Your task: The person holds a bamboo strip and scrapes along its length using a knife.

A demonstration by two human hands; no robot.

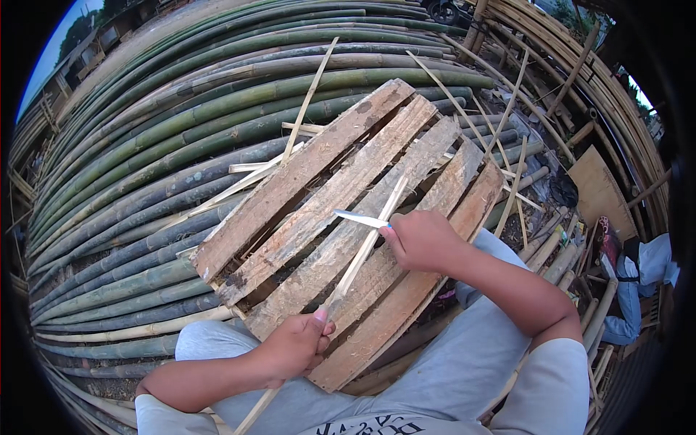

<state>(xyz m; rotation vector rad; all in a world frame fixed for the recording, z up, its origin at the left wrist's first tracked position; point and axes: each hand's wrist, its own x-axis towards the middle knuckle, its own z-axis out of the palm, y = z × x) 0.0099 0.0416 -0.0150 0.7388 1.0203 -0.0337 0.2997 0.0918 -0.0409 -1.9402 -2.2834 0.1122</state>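
Note:
My left hand (293, 346) is closed around a long, pale bamboo strip (360, 255), which runs from below the hand up over a slatted wooden pallet (312, 214). Closed on the handle of a knife (360, 218), my right hand (422, 241) rests over the pallet's right part. The knife's blade points left and crosses the strip near its upper end. Most of the handle is hidden by the fingers; a little blue shows beside them. The pallet lies tilted over my lap.
Many green bamboo poles (210, 123) lie side by side behind and left of the pallet. Thin strips (312, 98) lean at its far edge. Right of it are a plywood piece (598, 188), blue cloth (623, 319) and more poles.

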